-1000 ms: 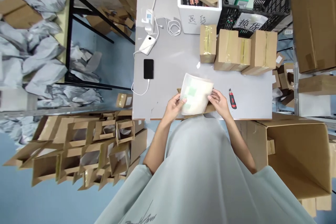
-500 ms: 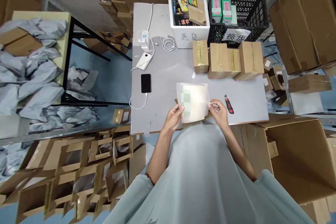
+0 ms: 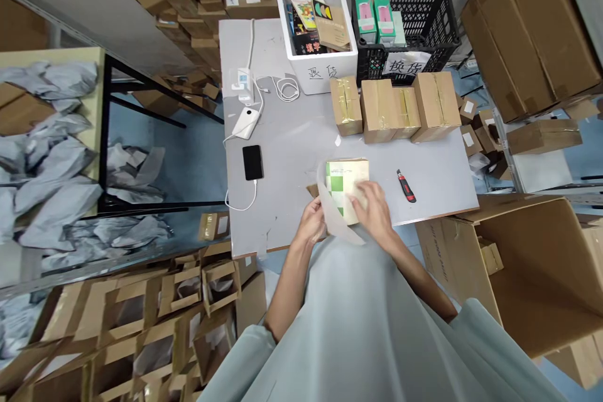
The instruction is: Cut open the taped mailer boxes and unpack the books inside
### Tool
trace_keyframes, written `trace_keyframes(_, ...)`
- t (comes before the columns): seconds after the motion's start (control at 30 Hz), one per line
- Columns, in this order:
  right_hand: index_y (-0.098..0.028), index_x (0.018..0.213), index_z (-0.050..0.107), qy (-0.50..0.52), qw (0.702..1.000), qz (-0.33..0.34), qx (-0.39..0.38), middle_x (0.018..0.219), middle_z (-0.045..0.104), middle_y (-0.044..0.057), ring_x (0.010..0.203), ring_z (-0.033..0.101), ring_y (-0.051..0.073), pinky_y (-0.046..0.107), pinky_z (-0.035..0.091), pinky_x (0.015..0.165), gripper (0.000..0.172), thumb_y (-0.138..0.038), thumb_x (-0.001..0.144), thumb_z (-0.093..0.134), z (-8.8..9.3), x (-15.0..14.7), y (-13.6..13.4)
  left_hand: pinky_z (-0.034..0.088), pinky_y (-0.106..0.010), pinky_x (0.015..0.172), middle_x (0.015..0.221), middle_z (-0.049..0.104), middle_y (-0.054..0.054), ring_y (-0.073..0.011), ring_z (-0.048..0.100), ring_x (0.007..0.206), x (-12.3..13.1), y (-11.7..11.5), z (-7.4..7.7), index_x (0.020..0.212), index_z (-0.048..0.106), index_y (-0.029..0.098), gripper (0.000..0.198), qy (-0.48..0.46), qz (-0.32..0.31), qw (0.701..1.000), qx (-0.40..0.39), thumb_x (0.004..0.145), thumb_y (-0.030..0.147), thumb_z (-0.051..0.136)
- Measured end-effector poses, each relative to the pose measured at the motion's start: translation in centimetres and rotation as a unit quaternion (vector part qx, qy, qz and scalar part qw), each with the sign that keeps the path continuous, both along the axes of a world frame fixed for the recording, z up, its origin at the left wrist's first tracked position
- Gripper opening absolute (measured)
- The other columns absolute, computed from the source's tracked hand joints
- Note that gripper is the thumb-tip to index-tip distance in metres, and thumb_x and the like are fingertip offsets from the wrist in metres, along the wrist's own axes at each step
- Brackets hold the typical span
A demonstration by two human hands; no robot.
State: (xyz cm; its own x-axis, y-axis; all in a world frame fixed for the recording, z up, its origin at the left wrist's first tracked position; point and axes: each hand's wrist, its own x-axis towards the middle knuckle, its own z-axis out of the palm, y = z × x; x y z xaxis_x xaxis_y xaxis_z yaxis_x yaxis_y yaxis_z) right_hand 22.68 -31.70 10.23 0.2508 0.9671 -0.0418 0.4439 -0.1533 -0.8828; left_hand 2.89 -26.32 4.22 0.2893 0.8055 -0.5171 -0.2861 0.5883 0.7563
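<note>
While the left hand pinches the translucent wrap, the right hand lies over the green-and-cream book at the table's near edge; whether it grips, cannot tell. Risk: uneven pull could tear wrap or drop book. White box: books. Black crate: 2 green-and-pink boxes.

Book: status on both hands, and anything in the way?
Left hand pinching translucent sheet. Right hand over book. Sheet overlaps book's lower-left corner. Box cutter lies apart, right.
</note>
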Motion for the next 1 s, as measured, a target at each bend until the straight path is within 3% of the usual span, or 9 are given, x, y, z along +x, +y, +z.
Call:
trace_keyframes(0.07,-0.021,0.147,0.067,0.031,0.996,-0.070,-0.041,0.152,0.069,0.022,0.144,0.066,0.038,0.057,0.059,0.120,0.060,-0.050,0.096,0.080,-1.9,1.5,0.2,0.068,-0.039,0.096,0.112,0.089,-0.010,-0.0296,0.084,0.107,0.2,-0.1,0.3,0.110,0.086,0.021,0.059,-0.009,-0.008,1.000,-0.001,0.066,0.053,0.109)
trace_keyframes(0.17,-0.022,0.143,0.067,0.202,0.974,-0.069,-0.082,0.143,0.077,0.019,0.126,0.076,0.035,0.050,0.069,0.103,0.076,-0.058,0.081,0.092,-4.1,3.2,0.3,0.067,-0.037,0.095,0.117,0.088,-0.011,-0.0272,0.084,0.106,0.1,-0.2,0.6,0.119,0.084,0.020,0.065,-0.024,-0.027,0.999,-0.007,0.072,0.059,0.106)
trace_keyframes(0.3,-0.024,0.132,0.072,0.289,0.950,-0.081,-0.089,0.122,0.084,0.011,0.111,0.080,0.030,0.045,0.069,0.096,0.077,-0.053,0.067,0.100,-4.6,4.1,0.0,0.065,-0.033,0.089,0.115,0.088,-0.010,-0.0244,0.084,0.099,-0.3,-0.3,0.8,0.121,0.084,0.021,0.069,-0.022,-0.053,0.998,-0.020,0.070,0.059,0.108)
trace_keyframes(0.47,-0.024,0.107,0.078,0.326,0.939,-0.065,-0.091,0.114,0.087,0.007,0.110,0.080,0.031,0.049,0.066,0.105,0.055,-0.053,0.066,0.100,-3.6,3.9,-0.3,0.065,-0.036,0.088,0.116,0.088,-0.011,-0.0276,0.084,0.101,-0.6,-0.5,1.2,0.118,0.085,0.020,0.066,-0.002,-0.071,0.997,-0.018,0.070,0.061,0.107)
trace_keyframes(0.63,-0.024,0.094,0.072,0.350,0.924,-0.122,-0.092,0.101,0.087,0.005,0.100,0.081,0.028,0.046,0.067,0.098,0.052,-0.054,0.064,0.103,-3.9,3.5,-0.3,0.063,-0.037,0.096,0.116,0.088,-0.010,-0.0274,0.081,0.106,0.3,-0.3,0.2,0.117,0.086,0.022,0.065,0.054,0.000,0.999,0.004,0.069,0.061,0.107)
trace_keyframes(0.77,-0.025,0.092,0.071,0.368,0.916,-0.141,-0.079,0.100,0.087,0.007,0.099,0.082,0.029,0.045,0.069,0.094,0.057,-0.059,0.062,0.105,-3.9,4.5,-1.0,0.060,-0.035,0.089,0.102,0.085,-0.008,-0.0239,0.076,0.095,0.9,0.4,-1.1,0.100,0.085,0.021,0.059,0.130,0.045,0.990,0.020,0.067,0.066,0.104)
trace_keyframes(0.83,-0.024,0.096,0.073,0.364,0.914,-0.166,-0.072,0.108,0.088,0.009,0.103,0.082,0.029,0.045,0.069,0.095,0.057,-0.059,0.065,0.105,-3.6,5.9,-1.7,0.058,-0.034,0.087,0.098,0.084,-0.007,-0.0242,0.075,0.092,0.3,1.1,-1.1,0.096,0.084,0.021,0.052,0.194,0.050,0.977,0.068,0.074,0.066,0.099)
trace_keyframes(0.9,-0.024,0.100,0.074,0.349,0.915,-0.193,-0.060,0.115,0.088,0.011,0.106,0.083,0.029,0.046,0.069,0.098,0.056,-0.057,0.067,0.105,-3.1,7.7,-2.5,0.059,-0.036,0.091,0.101,0.084,-0.007,-0.0261,0.075,0.096,-0.9,1.8,-0.3,0.099,0.084,0.022,0.042,0.284,0.049,0.946,0.150,0.086,0.061,0.090)
trace_keyframes(1.0,-0.024,0.101,0.075,0.303,0.922,-0.239,-0.033,0.114,0.088,0.010,0.105,0.082,0.028,0.045,0.068,0.099,0.058,-0.055,0.065,0.107,-2.4,10.9,-3.6,0.057,-0.042,0.104,0.115,0.084,-0.009,-0.0294,0.074,0.111,-2.7,2.6,1.3,0.111,0.085,0.023,0.027,0.426,-0.004,0.854,0.298,0.104,0.044,0.070)
